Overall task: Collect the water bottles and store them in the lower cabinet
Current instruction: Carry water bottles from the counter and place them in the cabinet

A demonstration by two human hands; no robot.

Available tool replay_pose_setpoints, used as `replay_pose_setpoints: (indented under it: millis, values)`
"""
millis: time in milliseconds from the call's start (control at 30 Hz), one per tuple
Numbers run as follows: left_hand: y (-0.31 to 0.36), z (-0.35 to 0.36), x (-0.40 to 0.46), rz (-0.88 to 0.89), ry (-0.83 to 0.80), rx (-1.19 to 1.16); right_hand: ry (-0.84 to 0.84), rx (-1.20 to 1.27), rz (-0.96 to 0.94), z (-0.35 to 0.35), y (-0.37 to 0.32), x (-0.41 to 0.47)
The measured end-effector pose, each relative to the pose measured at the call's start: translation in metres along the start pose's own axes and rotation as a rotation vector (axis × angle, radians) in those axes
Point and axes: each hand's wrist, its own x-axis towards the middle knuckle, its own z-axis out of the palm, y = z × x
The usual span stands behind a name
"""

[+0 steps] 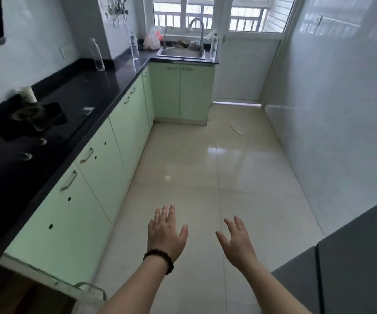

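Note:
Three clear plastic water bottles stand upright on the black countertop. One bottle is along the left wall, a second bottle stands in the far corner, and a third bottle sits right of the sink. Pale green lower cabinets run under the counter, their doors closed except one open door at the near left. My left hand, with a bead bracelet on the wrist, and my right hand hover open over the floor, far from the bottles and holding nothing.
A gas hob and a white cup are on the near counter. A plastic bag lies left of the sink. A grey fridge stands at the right. Shiny floor tiles stretch ahead to a white door.

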Motion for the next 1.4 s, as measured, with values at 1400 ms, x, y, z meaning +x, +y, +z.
replay_pose_setpoints:
  millis: [1400]
  values:
    - [0.016,-0.135,0.825,-0.200,0.229,0.016,-0.018,0.004,-0.223,-0.065,-0.275,0.840]
